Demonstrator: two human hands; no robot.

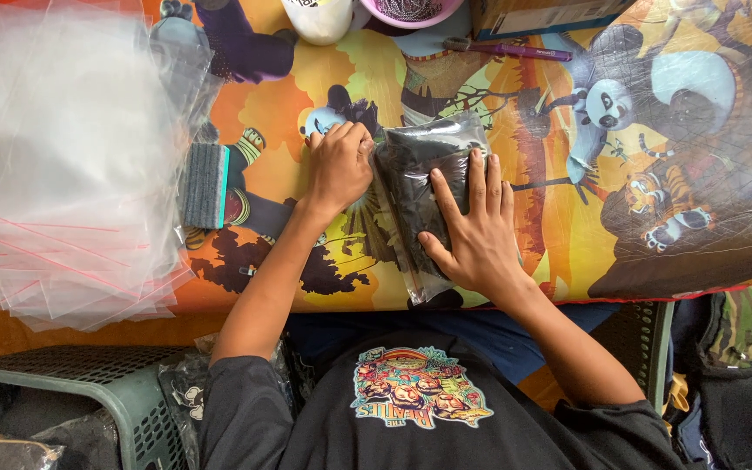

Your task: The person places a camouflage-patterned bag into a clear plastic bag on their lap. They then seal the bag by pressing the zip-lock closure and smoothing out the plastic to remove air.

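1. Your right hand lies flat, fingers spread, on the bagged black garment at the mat's centre.
2. Your left hand, curled, pinches the bag's left edge.
3. Empty clear bags lie stacked far left.

Under the right hand: clear glossy plastic bag, creased, enclosing matt black cloth. Just left of the left hand: grey felt pad, rough and matt. Further left: stack of clear plastic bags, smooth, shiny. Counter covered in smooth printed sheet, slight sheen.
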